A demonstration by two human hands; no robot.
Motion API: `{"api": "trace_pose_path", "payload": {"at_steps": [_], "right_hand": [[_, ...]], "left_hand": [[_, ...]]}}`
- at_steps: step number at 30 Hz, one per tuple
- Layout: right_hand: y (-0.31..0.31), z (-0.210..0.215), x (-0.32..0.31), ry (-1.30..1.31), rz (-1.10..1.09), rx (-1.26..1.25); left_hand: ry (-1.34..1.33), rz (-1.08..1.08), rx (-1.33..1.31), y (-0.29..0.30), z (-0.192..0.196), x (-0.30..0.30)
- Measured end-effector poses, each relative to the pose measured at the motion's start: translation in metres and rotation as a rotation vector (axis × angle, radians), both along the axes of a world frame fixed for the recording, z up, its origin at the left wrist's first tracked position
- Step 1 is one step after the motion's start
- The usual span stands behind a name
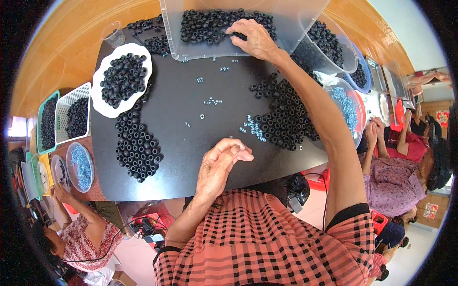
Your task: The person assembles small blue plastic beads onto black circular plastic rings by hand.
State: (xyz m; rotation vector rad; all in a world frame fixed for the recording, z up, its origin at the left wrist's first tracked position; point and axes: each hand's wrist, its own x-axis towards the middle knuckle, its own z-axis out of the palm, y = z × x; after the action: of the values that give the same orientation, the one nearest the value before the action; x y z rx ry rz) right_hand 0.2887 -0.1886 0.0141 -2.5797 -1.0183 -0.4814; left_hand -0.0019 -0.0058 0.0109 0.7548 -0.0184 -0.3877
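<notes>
My right hand [255,40] reaches into a clear plastic bin [305,19] at the far edge of the table. Its fingers and thumb close round a dark piece, apparently one of the black round parts [205,27] heaped there. Above the near part of the table is my left hand [217,164], with thumb and fingertips pinched together; what they hold, if anything, is too small to make out. Small shiny bluish-silver pieces [255,128] lie scattered just beyond it. Beside them spreads a large group of black parts with round holes [284,114].
At the left, a white scalloped plate [100,102] and loose black parts [138,148] sit on the dark table [181,157]. Baskets [72,114] and a bowl of bluish pieces [81,167] stand beyond. More tubs [343,102] line the right. Other people [393,183] sit on both sides.
</notes>
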Motion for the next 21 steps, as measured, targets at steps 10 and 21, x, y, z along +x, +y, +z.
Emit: {"api": "trace_pose_path", "payload": {"at_steps": [10, 21], "right_hand": [[-0.02, 0.015, -0.044, 0.15, 0.037, 0.243], [-0.043, 0.019, -0.079, 0.244, -0.136, 0.366]], "left_hand": [[-0.045, 0.026, 0.025, -0.001, 0.001, 0.0], [-0.028, 0.02, 0.058, -0.001, -0.002, 0.001]]}}
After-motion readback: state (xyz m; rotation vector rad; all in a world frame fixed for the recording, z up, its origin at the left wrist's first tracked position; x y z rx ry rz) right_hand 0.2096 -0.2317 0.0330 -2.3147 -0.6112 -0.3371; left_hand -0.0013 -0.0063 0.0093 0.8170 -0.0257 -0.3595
